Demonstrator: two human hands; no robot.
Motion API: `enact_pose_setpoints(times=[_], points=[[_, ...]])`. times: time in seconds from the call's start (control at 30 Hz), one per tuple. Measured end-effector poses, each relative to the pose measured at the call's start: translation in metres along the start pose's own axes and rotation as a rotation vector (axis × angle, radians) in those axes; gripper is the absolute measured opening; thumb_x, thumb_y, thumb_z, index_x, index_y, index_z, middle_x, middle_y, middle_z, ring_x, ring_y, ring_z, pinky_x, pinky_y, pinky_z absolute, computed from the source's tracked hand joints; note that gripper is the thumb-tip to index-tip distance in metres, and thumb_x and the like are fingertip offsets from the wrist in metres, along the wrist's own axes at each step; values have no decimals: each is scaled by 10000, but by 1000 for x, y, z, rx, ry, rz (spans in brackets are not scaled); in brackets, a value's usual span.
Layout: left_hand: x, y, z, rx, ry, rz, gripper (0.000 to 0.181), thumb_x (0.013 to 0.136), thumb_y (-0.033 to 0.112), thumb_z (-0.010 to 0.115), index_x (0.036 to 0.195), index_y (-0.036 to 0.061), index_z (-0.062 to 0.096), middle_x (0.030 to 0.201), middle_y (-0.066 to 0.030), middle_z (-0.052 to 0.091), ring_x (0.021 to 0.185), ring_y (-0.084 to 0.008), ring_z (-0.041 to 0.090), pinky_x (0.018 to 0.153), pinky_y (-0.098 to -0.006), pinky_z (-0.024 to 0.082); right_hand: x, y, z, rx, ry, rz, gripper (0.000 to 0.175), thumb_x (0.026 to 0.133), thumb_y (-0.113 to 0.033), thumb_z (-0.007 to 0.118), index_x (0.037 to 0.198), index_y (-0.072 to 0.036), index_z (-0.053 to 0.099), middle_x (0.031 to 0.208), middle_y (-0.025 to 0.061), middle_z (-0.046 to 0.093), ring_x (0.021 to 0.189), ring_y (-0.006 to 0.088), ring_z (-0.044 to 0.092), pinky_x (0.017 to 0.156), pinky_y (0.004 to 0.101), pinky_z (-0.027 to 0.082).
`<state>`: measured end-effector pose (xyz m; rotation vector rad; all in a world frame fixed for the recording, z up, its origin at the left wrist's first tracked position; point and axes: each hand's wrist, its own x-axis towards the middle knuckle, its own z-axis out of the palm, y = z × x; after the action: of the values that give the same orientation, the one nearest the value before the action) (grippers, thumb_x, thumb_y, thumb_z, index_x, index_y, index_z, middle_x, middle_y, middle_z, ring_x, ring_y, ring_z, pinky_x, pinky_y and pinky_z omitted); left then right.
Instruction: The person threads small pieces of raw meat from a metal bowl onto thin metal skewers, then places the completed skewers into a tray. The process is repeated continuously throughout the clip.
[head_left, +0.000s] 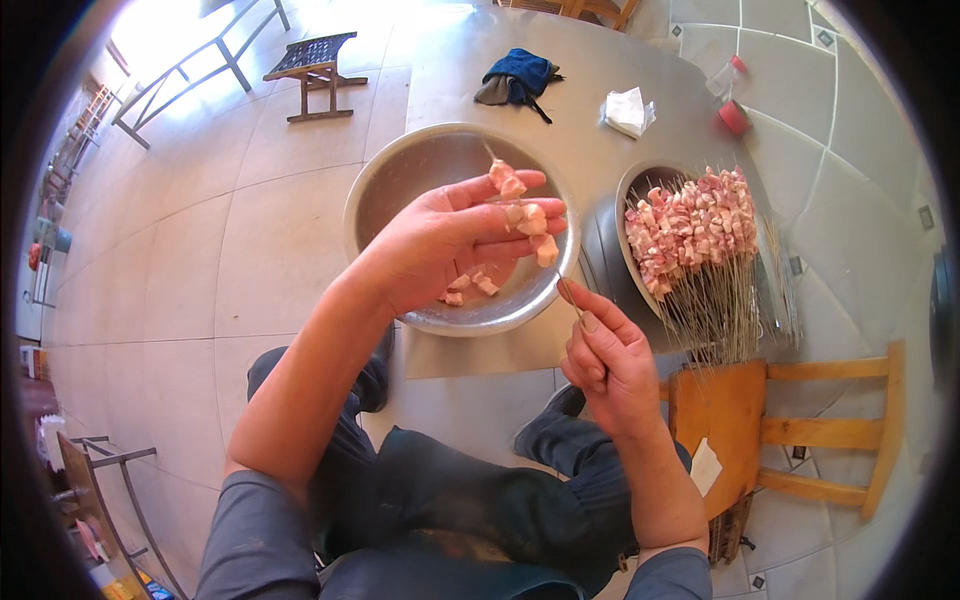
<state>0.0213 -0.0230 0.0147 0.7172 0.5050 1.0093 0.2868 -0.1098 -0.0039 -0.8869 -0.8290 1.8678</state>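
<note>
My left hand (442, 232) is over a large stainless steel bowl (365, 176), its fingers stretched out to the right. Raw meat chunks (533, 219) lie along those fingers, threaded on a thin metal skewer (571, 295). One tip of the skewer pokes out past the uppermost chunk. Lower right of the bowl, my right hand (611, 360) pinches the skewer's other end between thumb and fingers. A few loose meat pieces (484, 283) are visible at the bottom of the bowl, partly hidden by my left hand and wrist.
Right of the bowl, an oval metal basin (624, 217) holds many loaded meat skewers (694, 225). Bare skewers (780, 285) lie beside them. A blue cloth (517, 76) and white tissue (628, 112) rest on the metal tabletop (450, 82). A wooden chair (720, 427) stands at right.
</note>
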Motion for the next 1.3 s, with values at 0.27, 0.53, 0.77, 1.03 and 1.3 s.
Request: enact_pose_setpoints(times=[0.27,0.53,0.77,1.03,1.3], points=[[5,1,-12,-15,63,-59,506,1216,216,563,1641,-54,513,1554,-251,673,1465,-366,671,1142,-420,645,-4,-5,-2,52,-5,72,444,1199,-121,556,1628,-22,614,713,-55,440,599,45,349,580,236,315],[2,-2,-1,149,73,-82,482,1138,150,725,1555,-60,605,1498,-222,705,1349,-319,752,1125,-382,654,-5,-6,1,60,11,79,457,1207,-117,511,1641,9,580,688,-51,421,556,45,314,555,239,312],[2,-9,-4,40,111,-16,465,1136,125,716,1549,-55,600,1471,-204,715,1368,-323,738,1134,-398,654,-3,-5,4,52,29,77,459,1207,-118,513,1644,8,577,686,-54,414,555,42,311,550,236,308],[4,16,-38,242,44,-9,508,1156,178,661,1610,-29,566,1549,-199,690,1356,-316,740,1159,-447,619,-5,-11,-5,136,-1,78,451,1198,-116,538,1630,2,594,707,-59,425,578,42,321,575,238,307],[-7,21,-49,1624,388,51,211,988,121,751,1146,-1,818,993,-178,826,979,-298,818,919,-424,632,-7,-17,-9,62,15,-71,528,1171,-151,600,1656,46,535,697,-60,410,556,27,308,548,223,305]])
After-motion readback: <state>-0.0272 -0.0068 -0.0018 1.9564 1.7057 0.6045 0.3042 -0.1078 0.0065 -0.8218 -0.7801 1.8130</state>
